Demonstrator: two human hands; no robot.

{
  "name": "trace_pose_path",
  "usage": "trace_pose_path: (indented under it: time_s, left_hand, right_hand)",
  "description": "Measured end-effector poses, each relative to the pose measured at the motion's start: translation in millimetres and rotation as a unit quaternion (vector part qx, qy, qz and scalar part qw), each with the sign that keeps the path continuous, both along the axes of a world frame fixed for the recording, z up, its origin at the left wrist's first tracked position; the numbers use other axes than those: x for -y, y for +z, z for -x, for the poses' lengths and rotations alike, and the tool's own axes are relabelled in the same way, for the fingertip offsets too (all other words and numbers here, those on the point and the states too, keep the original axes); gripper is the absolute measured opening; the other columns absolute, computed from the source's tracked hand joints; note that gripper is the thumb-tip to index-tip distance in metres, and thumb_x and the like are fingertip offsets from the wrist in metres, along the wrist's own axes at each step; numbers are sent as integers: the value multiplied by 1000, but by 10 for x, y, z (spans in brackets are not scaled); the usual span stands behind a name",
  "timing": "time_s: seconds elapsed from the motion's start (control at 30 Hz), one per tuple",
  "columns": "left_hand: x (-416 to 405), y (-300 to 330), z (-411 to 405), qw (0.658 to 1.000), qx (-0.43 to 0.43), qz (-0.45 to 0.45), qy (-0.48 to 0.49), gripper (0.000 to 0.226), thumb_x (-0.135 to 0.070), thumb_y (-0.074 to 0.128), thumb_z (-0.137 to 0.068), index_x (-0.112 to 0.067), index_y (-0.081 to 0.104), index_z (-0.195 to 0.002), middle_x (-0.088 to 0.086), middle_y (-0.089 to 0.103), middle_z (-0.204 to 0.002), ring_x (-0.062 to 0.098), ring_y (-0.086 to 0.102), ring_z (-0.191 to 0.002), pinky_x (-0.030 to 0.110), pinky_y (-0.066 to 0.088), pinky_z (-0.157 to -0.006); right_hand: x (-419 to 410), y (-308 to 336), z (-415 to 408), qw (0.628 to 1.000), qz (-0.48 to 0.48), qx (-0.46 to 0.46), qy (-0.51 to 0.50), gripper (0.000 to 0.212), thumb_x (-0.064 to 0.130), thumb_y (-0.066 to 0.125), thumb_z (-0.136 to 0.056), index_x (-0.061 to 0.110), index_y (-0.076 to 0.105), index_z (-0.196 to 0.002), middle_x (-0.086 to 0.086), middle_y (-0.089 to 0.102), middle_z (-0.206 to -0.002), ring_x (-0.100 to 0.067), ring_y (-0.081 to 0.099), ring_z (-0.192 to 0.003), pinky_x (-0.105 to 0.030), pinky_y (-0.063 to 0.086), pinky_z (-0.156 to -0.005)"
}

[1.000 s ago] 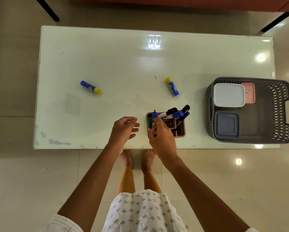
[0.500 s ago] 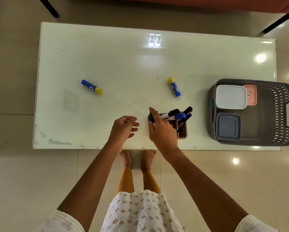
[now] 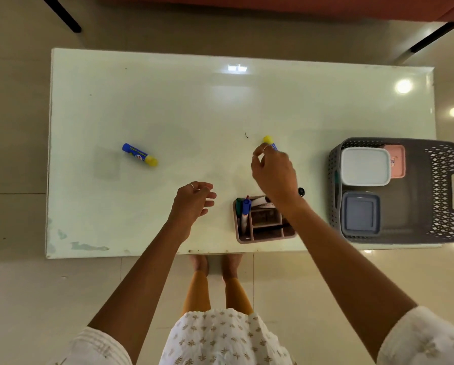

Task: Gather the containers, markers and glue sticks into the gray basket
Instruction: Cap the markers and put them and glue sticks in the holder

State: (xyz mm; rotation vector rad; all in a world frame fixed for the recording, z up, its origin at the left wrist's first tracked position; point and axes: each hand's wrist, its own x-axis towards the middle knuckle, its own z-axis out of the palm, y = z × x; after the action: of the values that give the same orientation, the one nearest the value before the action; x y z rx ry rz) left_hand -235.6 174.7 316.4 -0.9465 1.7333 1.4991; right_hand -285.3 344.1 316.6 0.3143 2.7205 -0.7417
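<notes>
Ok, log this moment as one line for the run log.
right hand: reaching onto near glue stick | left hand: open, idle | marker caddy: on table | gray basket: three containers

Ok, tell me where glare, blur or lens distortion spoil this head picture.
Head view: ceiling lights glare off the glossy table at its far edge and right corner, and off the floor tiles; the wide lens bows the table's edges; the right hand over the glue stick is slightly soft; the gray basket is sharp.

White glossy table, beige tiled floor, 2 black legs
</notes>
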Motion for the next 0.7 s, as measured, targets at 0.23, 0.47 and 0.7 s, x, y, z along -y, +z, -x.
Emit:
trace_pose_path:
  time_s: [0.23, 0.47, 0.7]
  left_hand:
    - [136, -215, 224, 1000, 9, 8, -8, 20, -17, 47, -95, -13, 62, -106, 3, 68, -93, 15, 63, -80, 26, 49, -73]
    - [157, -324, 140, 999, 37, 21, -25, 21, -18, 45, -96, -13, 62, -108, 3, 69, -96, 17, 65, -85, 25, 50, -73]
    - [141, -316, 8, 998, 38, 26, -39, 24, -18, 43, -97, -11, 62, -111, 4, 69, -100, 19, 65, -90, 25, 50, -74]
  right_hand:
    - [-389, -485, 596, 978, -86, 186, 50, 59, 0, 44, -88, 12, 31, -144, -20, 44, -132, -40, 44, -122, -44, 44, -95]
    - [-363, -702, 721, 973, -140, 156, 99, 56, -1, 42, -89, 17, 32, -142, -16, 49, -125, -38, 52, -113, -40, 45, -82]
    - [-288, -161, 522, 999, 44, -12, -14, 40, 3, 47, -85, 15, 46, -123, -9, 59, -96, -27, 60, -83, -35, 51, -70]
